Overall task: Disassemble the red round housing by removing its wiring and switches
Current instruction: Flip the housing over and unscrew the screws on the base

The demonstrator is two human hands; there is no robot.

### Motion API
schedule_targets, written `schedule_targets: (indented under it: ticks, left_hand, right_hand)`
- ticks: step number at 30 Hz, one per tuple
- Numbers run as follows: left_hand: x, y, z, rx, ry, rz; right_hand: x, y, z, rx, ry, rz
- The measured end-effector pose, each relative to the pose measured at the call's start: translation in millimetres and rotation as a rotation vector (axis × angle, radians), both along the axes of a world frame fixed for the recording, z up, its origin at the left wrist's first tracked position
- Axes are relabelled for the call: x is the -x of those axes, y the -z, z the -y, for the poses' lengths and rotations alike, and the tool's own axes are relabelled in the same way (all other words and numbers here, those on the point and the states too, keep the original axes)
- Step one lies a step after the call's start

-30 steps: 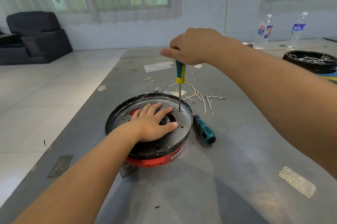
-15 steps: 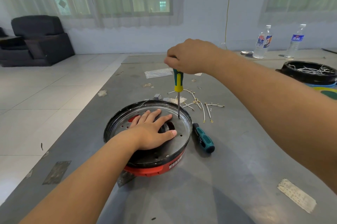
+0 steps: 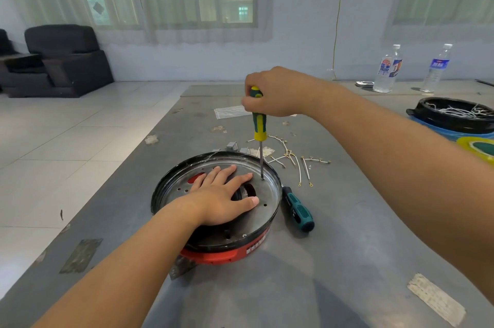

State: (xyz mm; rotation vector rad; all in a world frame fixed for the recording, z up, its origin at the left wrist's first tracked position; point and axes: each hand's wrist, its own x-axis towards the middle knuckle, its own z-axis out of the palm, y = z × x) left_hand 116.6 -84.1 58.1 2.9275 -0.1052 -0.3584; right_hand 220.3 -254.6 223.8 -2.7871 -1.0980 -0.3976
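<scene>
Two hands work: left hand (image 3: 223,200) spread, hiding the housing's (image 3: 222,254) centre; right hand (image 3: 278,92) gripping the screwdriver (image 3: 258,124).

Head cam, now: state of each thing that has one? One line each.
red round housing: on the table, metal plate facing up
left hand: flat on the plate, pressing
right hand: gripping the yellow-green screwdriver
yellow-green screwdriver: upright, tip on the plate near the far rim
teal screwdriver: lying on the table, unused
loose wires: lying on the table behind the housing
water bottles: upright, capped
</scene>
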Motion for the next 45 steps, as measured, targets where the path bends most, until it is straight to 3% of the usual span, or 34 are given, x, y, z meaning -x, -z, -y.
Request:
schedule_targets:
  ticks: [4,6,10,16,18,22,27,30,34,39,45]
  left_hand:
    - [-1,1,0,-0.004,-0.005,0.004]
    - [-2,2,0,-0.009,-0.002,0.006]
    - [-2,2,-1,-0.009,0.004,0.013]
    - [-1,-1,1,0.000,-0.007,-0.006]
    - [0,-4,3,0.012,-0.010,-0.009]
    - [-1,-20,6,0.050,-0.024,-0.044]
    - [-14,-40,21,0.048,-0.071,-0.065]
    - [-20,-38,31,0.099,-0.117,0.012]
    - [-21,-21,42,0.215,-0.219,0.105]
    - [-23,-11,50,0.272,-0.283,0.181]
    - [-26,-23,56,0.277,-0.350,0.157]
  right_hand:
    - [5,-9,11,-0.025,-0.065,-0.223]
    - [3,-9,11,-0.020,-0.046,-0.190]
    - [-3,-3,8,0.032,0.033,0.096]
    - [4,-8,17,-0.054,-0.105,-0.187]
    - [5,-9,17,-0.056,-0.075,-0.184]
    - [0,-1,15,0.014,-0.016,0.036]
    - [3,-3,17,-0.058,-0.080,-0.148]
    - [4,-6,19,-0.063,-0.093,-0.144]
    - [1,-1,16,-0.026,-0.072,0.002]
    - [3,2,17,-0.072,-0.113,-0.155]
    - [1,2,11,-0.010,-0.032,0.120]
